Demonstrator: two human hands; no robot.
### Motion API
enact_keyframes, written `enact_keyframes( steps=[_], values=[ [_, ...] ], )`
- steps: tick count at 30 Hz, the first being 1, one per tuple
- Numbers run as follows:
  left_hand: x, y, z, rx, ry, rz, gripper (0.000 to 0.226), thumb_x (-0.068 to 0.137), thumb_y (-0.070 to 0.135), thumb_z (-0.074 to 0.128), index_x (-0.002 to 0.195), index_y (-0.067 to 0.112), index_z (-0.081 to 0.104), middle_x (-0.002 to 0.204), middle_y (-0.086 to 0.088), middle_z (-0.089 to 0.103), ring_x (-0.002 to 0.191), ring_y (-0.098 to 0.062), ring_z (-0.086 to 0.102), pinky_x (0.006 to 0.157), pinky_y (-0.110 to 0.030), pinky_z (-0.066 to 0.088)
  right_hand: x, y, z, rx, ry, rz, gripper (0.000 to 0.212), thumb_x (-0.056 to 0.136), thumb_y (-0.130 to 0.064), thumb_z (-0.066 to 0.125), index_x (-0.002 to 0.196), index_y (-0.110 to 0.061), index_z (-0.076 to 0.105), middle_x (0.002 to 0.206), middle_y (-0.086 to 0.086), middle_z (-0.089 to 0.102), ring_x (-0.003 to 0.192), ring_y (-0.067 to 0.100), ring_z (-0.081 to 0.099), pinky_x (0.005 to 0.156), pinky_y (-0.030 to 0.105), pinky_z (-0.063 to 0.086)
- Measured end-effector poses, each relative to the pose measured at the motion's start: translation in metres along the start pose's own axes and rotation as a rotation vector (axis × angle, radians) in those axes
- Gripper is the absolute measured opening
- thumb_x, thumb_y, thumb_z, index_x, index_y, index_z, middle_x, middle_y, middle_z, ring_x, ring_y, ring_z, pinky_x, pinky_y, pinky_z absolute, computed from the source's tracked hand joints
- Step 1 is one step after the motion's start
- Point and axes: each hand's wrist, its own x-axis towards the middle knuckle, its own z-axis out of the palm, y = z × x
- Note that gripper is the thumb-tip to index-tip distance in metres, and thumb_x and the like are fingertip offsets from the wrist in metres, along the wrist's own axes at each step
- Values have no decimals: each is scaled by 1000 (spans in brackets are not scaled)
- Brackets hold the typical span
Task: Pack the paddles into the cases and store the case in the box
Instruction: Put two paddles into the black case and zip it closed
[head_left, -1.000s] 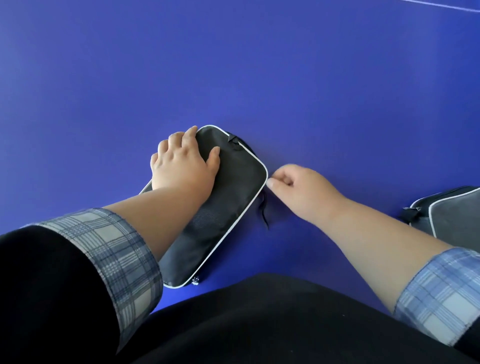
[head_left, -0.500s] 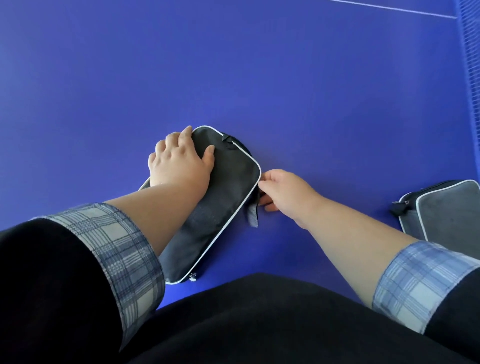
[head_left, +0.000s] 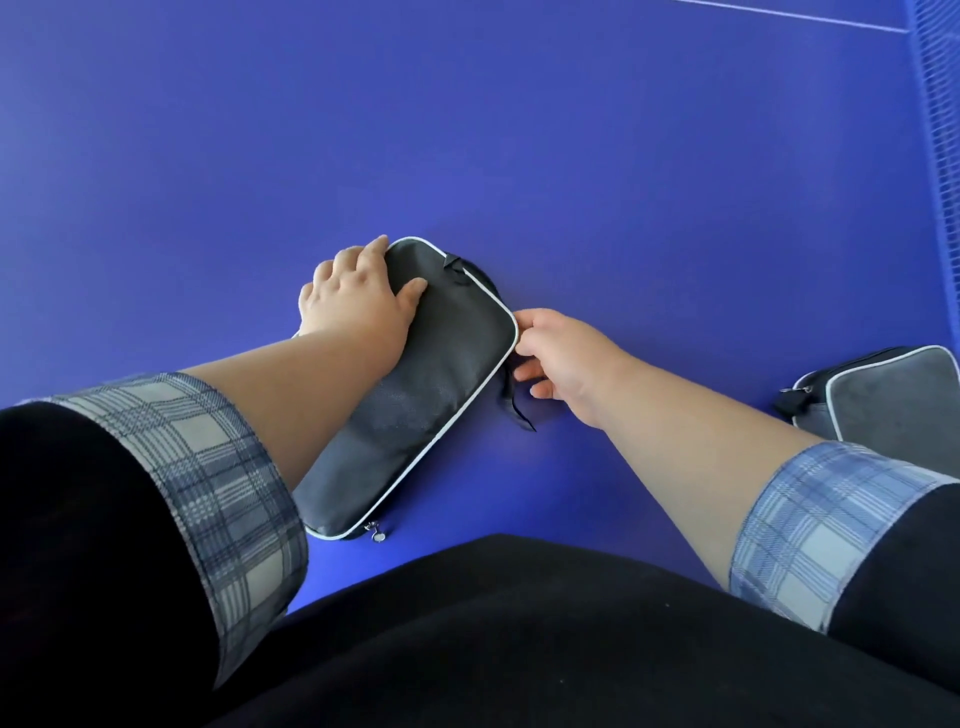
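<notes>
While the left hand (head_left: 353, 306) presses on the black case (head_left: 441, 374) at its far end, fingers spread, case flat on the blue table (head_left: 623, 182), right hand (head_left: 561, 358) curled at its right edge, fingertip touching the piping, grip unclear, contents hidden, grey case (head_left: 893, 400) well apart, right.

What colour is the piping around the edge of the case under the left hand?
White piping, against the black case; the head view shows it best.

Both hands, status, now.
Left hand: open, pressing flat on the black case.
Right hand: pinching that case's side edge.
</notes>
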Motion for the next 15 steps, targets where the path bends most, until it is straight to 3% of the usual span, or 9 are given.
enact_keyframes(
  steps=[3, 6, 10, 15],
  values=[
    [5, -7, -11, -205, -91, 32, 67, 94, 49, 50, 152, 27, 24, 151, 0, 37, 139, -25, 31, 108, -42, 30, 0, -1, 3, -77, -29, 2, 32, 79, -46, 58, 107, -32, 65, 98, -10, 62, 78, 9, 58, 65, 27, 46],
    [-7, -32, -29, -412, -98, 9, 63, 95, 41, 54, 151, 29, 27, 148, 5, 41, 131, -17, 43, 96, -32, 37, 3, -1, 1, -365, -44, -104, 24, 78, -51, 72, 92, -32, 66, 84, -14, 66, 79, 8, 61, 70, 27, 45],
    [-59, -57, -32, -153, 25, -59, 61, 91, 46, 56, 147, 33, 33, 145, 1, 43, 133, -28, 36, 108, -46, 29, -1, 1, -10, -702, -191, -224, 26, 73, -45, 80, 89, -42, 59, 89, -19, 63, 80, 1, 59, 66, 21, 40],
    [-95, -67, -19, -84, 15, -25, 61, 90, 47, 60, 145, 33, 38, 150, 1, 36, 135, -30, 33, 112, -45, 25, -6, 17, 16, -713, 7, -328, 28, 74, -49, 74, 79, -25, 61, 74, -6, 62, 62, 17, 55, 57, 31, 43]
  ],
)
